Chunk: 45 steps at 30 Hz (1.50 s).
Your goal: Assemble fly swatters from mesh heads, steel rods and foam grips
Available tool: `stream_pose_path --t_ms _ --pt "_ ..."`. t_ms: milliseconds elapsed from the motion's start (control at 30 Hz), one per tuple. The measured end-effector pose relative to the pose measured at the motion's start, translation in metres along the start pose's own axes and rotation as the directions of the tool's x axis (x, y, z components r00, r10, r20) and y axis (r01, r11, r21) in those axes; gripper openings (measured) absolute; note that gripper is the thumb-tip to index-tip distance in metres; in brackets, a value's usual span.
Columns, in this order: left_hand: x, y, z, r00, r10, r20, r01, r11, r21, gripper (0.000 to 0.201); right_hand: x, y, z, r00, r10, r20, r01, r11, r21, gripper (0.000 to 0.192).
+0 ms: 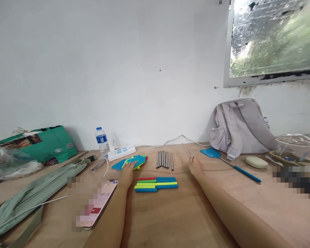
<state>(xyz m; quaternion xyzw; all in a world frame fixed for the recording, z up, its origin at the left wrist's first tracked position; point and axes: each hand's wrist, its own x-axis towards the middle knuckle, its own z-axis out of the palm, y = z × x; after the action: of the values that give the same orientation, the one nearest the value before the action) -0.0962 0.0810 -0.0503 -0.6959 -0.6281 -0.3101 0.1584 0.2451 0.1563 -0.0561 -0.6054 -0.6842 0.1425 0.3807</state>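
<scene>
The right hand (194, 165) is clamping a metal rod (186, 150), its long axis pointing away and slightly leftward; left of that grip, past the tubes (164, 160), the left hand (127, 175) is touching coloured swatter heads (135, 159), its hold impossible to tell.

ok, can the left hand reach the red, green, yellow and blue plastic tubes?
Likely yes: the left hand, on the flat blue, yellow and red plastic pieces, is close to the tubes; nothing visible stands between.

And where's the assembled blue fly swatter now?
In the right half of the head view, the blue fly swatter lies on the table, just right of the right hand, in front of the grey backpack.
</scene>
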Motion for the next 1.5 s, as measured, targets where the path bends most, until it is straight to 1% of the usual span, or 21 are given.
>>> stream_pose_path --t_ms 100,167,233,267,333,400,433,467,500,533,600,633,667,733,833,933,1000,1100,1333,1433,1500 --pt "0.001 0.002 0.0 1.0 -0.001 -0.029 -0.001 0.997 -0.078 0.046 0.0 0.004 -0.002 0.996 0.069 -0.061 -0.057 0.983 0.177 0.047" --pt "0.001 0.007 -0.004 0.999 0.003 -0.048 -0.009 0.992 -0.126 0.041 -0.002 0.004 -0.003 0.996 0.067 -0.058 -0.046 0.953 0.299 0.047" --pt "-0.001 0.017 -0.013 0.994 -0.015 -0.109 -0.006 0.981 -0.192 0.034 -0.004 0.004 -0.003 0.998 0.05 -0.045 -0.027 0.911 0.412 0.045" --pt "-0.002 0.024 -0.018 0.985 -0.044 -0.166 0.002 0.97 -0.245 0.03 -0.005 0.003 -0.004 0.998 0.043 -0.038 -0.02 0.886 0.463 0.044" --pt "-0.005 0.042 -0.03 0.936 -0.148 -0.318 0.032 0.939 -0.343 0.024 -0.008 0.002 -0.006 0.999 0.033 -0.024 -0.015 0.834 0.551 0.042" --pt "-0.008 0.063 -0.039 0.848 -0.307 -0.433 0.084 0.883 -0.461 0.02 -0.012 0.003 -0.009 0.999 0.031 -0.007 -0.02 0.782 0.623 0.041" --pt "-0.009 0.073 -0.041 0.795 -0.408 -0.449 0.115 0.829 -0.548 0.019 -0.014 0.003 -0.012 0.999 0.033 0.0 -0.025 0.756 0.654 0.04" --pt "-0.01 0.083 -0.043 0.769 -0.489 -0.412 0.122 0.745 -0.656 0.02 -0.017 0.004 -0.014 0.999 0.035 0.007 -0.031 0.732 0.681 0.04" --pt "-0.01 0.092 -0.044 0.735 -0.581 -0.35 0.115 0.615 -0.78 0.024 -0.02 0.005 -0.017 0.999 0.038 0.014 -0.037 0.709 0.704 0.039" --pt "-0.01 0.099 -0.045 0.717 -0.653 -0.245 0.113 0.456 -0.883 0.028 -0.024 0.006 -0.02 0.999 0.04 0.022 -0.043 0.689 0.724 0.039" --pt "-0.01 0.112 -0.046 0.713 -0.701 -0.032 0.102 0.148 -0.984 0.035 -0.034 0.009 -0.027 0.999 0.039 0.036 -0.053 0.658 0.751 0.037" --pt "-0.009 0.116 -0.047 0.717 -0.694 0.058 0.11 0.031 -0.993 0.037 -0.04 0.01 -0.03 0.998 0.038 0.048 -0.061 0.643 0.763 0.036" --pt "-0.009 0.12 -0.048 0.723 -0.679 0.13 0.128 -0.053 -0.99 0.038 -0.047 0.01 -0.034 0.997 0.041 0.066 -0.077 0.624 0.778 0.035" --pt "-0.009 0.126 -0.049 0.733 -0.641 0.227 0.183 -0.135 -0.974 0.041 -0.06 0.01 -0.041 0.99 0.062 0.125 -0.138 0.571 0.809 0.03" --pt "-0.011 0.131 -0.047 0.75 -0.596 0.287 0.239 -0.16 -0.958 0.042 -0.077 0.005 -0.049 0.969 0.11 0.22 -0.246 0.496 0.833 0.024" --pt "-0.014 0.136 -0.044 0.775 -0.551 0.31 0.253 -0.178 -0.951 0.041 -0.085 -0.004 -0.055 0.961 0.124 0.245 -0.275 0.481 0.832 0.024" --pt "-0.015 0.139 -0.043 0.784 -0.524 0.333 0.272 -0.193 -0.943 0.041 -0.087 -0.009 -0.056 0.963 0.103 0.249 -0.266 0.506 0.82 0.025" --pt "-0.016 0.141 -0.043 0.774 -0.522 0.358 0.297 -0.2 -0.934 0.043 -0.087 -0.013 -0.058 0.964 0.064 0.256 -0.248 0.555 0.794 0.028" --pt "-0.018 0.141 -0.04 0.766 -0.513 0.388 0.314 -0.229 -0.921 0.046 -0.086 -0.009 -0.057 0.967 0.035 0.252 -0.218 0.623 0.751 0.027" --pt "-0.018 0.141 -0.039 0.748 -0.532 0.396 0.313 -0.243 -0.918 0.044 -0.085 -0.007 -0.056 0.967 0.031 0.252 -0.215 0.628 0.748 0.027" --pt "-0.018 0.141 -0.038 0.747 -0.532 0.398 0.311 -0.249 -0.917 0.042 -0.085 -0.007 -0.057 0.971 0.017 0.237 -0.197 0.617 0.762 0.027"
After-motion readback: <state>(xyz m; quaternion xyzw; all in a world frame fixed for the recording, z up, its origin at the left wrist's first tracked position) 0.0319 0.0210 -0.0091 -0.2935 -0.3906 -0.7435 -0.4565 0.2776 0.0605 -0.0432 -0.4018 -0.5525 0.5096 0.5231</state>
